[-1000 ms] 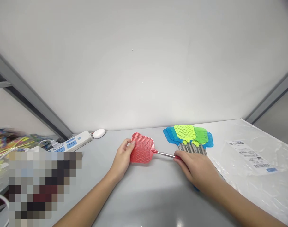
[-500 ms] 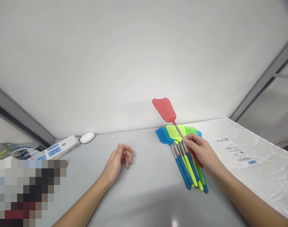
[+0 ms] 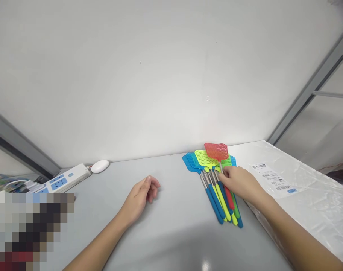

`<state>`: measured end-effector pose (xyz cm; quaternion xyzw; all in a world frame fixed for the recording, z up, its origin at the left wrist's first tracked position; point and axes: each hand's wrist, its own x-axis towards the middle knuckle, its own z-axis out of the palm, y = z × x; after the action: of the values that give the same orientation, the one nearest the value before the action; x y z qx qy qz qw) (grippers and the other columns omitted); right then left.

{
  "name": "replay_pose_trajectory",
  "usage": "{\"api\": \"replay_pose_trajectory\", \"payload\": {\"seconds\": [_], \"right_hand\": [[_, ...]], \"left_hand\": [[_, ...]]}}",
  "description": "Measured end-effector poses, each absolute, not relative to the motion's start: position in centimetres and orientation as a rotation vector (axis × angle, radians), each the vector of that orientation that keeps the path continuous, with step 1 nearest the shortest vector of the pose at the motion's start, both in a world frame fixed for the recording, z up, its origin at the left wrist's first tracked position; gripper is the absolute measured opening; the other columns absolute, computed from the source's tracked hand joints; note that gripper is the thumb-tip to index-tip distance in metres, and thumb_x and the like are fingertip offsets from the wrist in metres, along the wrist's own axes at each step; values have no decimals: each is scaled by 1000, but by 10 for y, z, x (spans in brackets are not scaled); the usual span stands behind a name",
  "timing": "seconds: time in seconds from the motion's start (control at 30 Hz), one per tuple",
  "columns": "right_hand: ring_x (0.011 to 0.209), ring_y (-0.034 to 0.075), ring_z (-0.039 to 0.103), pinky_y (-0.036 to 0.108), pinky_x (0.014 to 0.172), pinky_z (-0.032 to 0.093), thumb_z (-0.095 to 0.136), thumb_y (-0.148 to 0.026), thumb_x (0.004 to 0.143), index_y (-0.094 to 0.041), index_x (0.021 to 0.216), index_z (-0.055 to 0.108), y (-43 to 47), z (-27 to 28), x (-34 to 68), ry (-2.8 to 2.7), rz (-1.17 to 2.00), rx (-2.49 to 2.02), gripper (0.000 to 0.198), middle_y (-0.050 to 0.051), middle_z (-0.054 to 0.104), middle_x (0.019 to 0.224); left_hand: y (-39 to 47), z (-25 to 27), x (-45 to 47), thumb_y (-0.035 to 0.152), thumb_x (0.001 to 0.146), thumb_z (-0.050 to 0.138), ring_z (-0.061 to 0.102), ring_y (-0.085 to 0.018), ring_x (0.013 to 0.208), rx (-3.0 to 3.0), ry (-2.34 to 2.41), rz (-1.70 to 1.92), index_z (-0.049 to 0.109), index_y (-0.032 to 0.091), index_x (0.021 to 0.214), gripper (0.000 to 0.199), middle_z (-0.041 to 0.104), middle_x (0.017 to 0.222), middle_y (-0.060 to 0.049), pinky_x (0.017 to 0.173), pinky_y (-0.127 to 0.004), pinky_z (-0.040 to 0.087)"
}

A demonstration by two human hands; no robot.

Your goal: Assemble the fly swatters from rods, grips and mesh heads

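Over a fanned pile of blue, yellow and green fly swatters [image 3: 212, 195], my right hand [image 3: 239, 182] pinches a red fly swatter [image 3: 216, 151] by its metal shaft near the handle. The red mesh head overlaps the yellow and green heads, and its red handle runs down among the other handles. I cannot tell whether it rests fully on the pile. My left hand [image 3: 140, 195] lies on the grey table [image 3: 171, 210] left of the pile, fingers loosely curled and holding nothing.
A clear plastic bag with a printed label [image 3: 274, 178] covers the table's right side. At the left stand a white power strip [image 3: 67, 180] with a plug in it and a white oval device [image 3: 100, 166]. A white wall [image 3: 166, 86] rises behind; the lower left corner is pixelated.
My right hand has brought the red fly swatter down onto or just over the pile, its head now lower and turned more upright. The left hand has barely moved; the view has shifted slightly.
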<state>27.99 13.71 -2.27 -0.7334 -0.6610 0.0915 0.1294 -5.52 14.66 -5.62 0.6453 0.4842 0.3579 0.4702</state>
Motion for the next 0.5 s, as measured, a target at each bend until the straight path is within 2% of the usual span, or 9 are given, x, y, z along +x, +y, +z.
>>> {"api": "replay_pose_trajectory", "payload": {"seconds": [0.23,0.5], "right_hand": [[51,18,52,29,51,27,48,-34,87,-21,51,45,139,-32,279,-2044,203,-2208,38,4,54,54],[57,19,56,28,52,28,46,-34,88,-21,58,52,140,-31,280,-2096,209,-2208,33,4,58,59]], "left_hand": [[144,-54,-53,57,97,26,47,-16,63,1636,1199,856,58,21,86,49,54,68,0,65,-29,38],[143,-54,-52,56,98,25,47,-16,63,1702,1203,804,58,22,86,49,55,69,0,65,-28,37]]}}
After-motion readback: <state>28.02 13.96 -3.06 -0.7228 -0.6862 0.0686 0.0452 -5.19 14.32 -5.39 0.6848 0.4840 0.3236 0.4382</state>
